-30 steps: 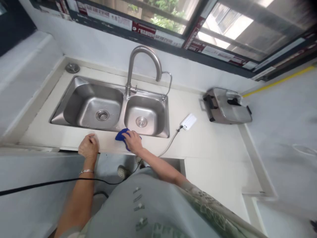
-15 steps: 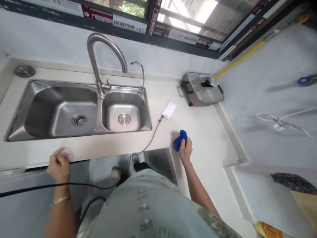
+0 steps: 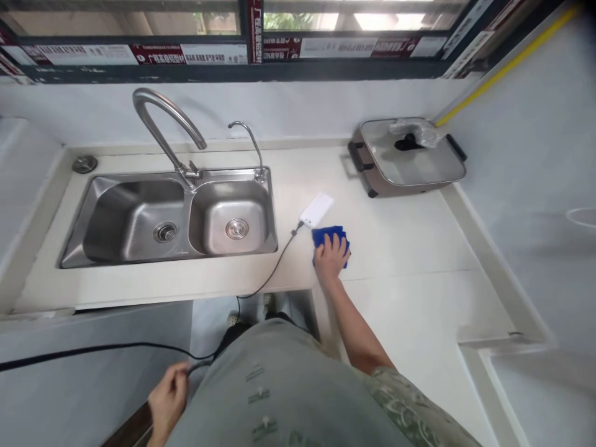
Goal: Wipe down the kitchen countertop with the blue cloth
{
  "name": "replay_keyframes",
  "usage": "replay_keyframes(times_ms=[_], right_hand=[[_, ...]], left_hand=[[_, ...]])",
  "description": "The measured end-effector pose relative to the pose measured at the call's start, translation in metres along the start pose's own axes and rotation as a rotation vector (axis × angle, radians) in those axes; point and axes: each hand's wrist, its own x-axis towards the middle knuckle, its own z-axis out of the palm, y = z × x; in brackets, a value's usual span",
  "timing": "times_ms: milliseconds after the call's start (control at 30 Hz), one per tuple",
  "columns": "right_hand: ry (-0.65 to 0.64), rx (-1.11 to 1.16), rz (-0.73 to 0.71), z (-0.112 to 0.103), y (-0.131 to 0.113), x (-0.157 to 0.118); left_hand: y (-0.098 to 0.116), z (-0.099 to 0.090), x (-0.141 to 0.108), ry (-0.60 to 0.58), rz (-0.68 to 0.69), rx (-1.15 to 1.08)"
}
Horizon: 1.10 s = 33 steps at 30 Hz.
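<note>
My right hand (image 3: 331,256) lies on a blue cloth (image 3: 329,234), its fingers spread and pressing it flat against the white countertop (image 3: 391,239). Just beyond the cloth is a white power bank (image 3: 316,210) with a dark cable (image 3: 279,261) plugged in, which runs over the counter's front edge. Low in the view, beside my shirt, my left hand (image 3: 170,394) has curled fingers near a black cable (image 3: 198,366); whether it grips that cable is unclear.
A double-bowl steel sink (image 3: 186,247) with a large faucet (image 3: 170,108) and a thin tap (image 3: 251,138) fills the left counter. An electric pan with a glass lid (image 3: 410,164) stands at the back right. A round metal lid (image 3: 84,164) sits at the far left.
My right hand has gone from holding the bunched cloth to lying on it, spread on the counter near the power bank. My left hand has moved down and right, away from the counter edge.
</note>
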Motion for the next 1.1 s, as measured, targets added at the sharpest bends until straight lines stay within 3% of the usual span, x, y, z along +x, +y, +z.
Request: replay_keyframes(times_ms=[133, 267, 367, 467, 600, 667, 767, 900, 967, 1100], right_hand=[[-0.121, 0.121, -0.196, -0.008, -0.04, -0.045], [-0.186, 0.156, -0.265, -0.031, -0.062, -0.092], [-0.251, 0.176, -0.337, -0.044, -0.064, -0.108], [-0.297, 0.158, -0.381, -0.053, -0.048, -0.108], [-0.203, 0.021, -0.206, -0.064, -0.008, -0.098], [-0.131, -0.04, -0.11, -0.066, 0.009, -0.09], [-0.039, -0.097, 0.035, -0.061, 0.016, -0.078], [0.031, -0.161, 0.181, -0.042, -0.016, -0.072], [-0.013, -0.149, 0.113, -0.035, -0.043, -0.078], [-0.202, -0.04, -0.179, -0.032, -0.099, -0.1]], left_hand=[[0.074, 0.038, 0.063, -0.193, 0.24, -0.046], [0.118, 0.071, 0.115, -0.197, 0.511, 0.078], [0.135, 0.095, 0.138, -0.199, 0.62, 0.167], [0.143, 0.112, 0.151, -0.21, 0.695, 0.207], [0.143, 0.118, 0.158, -0.282, 0.794, 0.185], [0.142, 0.116, 0.158, -0.329, 0.778, 0.136], [0.14, 0.11, 0.161, -0.406, 0.633, 0.011], [0.14, 0.096, 0.176, -0.509, 0.458, -0.101], [0.14, 0.09, 0.188, -0.521, 0.412, -0.121], [0.139, 0.084, 0.213, -0.567, 0.358, -0.185]])
